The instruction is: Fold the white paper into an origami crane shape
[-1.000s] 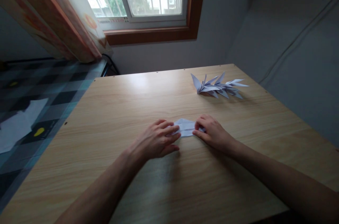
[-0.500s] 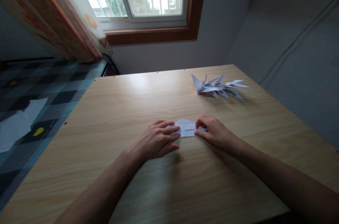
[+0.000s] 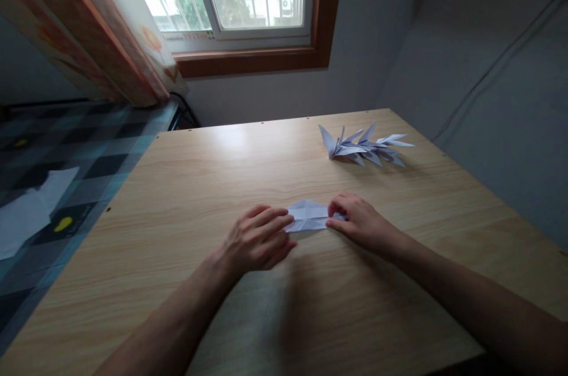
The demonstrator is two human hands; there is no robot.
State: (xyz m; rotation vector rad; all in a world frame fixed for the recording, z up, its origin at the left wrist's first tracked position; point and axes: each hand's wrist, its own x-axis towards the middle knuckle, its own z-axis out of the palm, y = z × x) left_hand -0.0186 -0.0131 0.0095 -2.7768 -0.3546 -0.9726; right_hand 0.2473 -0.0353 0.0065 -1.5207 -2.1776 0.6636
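Note:
A small folded piece of white paper (image 3: 307,216) lies on the wooden table, creased, with a low peak on its far side. My right hand (image 3: 355,219) pinches its right end between thumb and curled fingers. At the left end is my left hand (image 3: 260,237), palm down. Its fingers are stretched toward the paper, their tips at its edge, and the thumb is apart below them. Whether those fingertips press on the paper I cannot tell.
Several folded white paper pieces with pointed tips (image 3: 364,146) lie in a cluster at the table's far right. Left of the wooden table (image 3: 186,186), white sheets (image 3: 26,213) rest on a checkered cloth (image 3: 102,154). A window and curtain (image 3: 128,38) are beyond.
My left hand has drawn back a little to the left, off the paper's middle, uncovering more of its creased surface. My right hand keeps its pinch in the same place.

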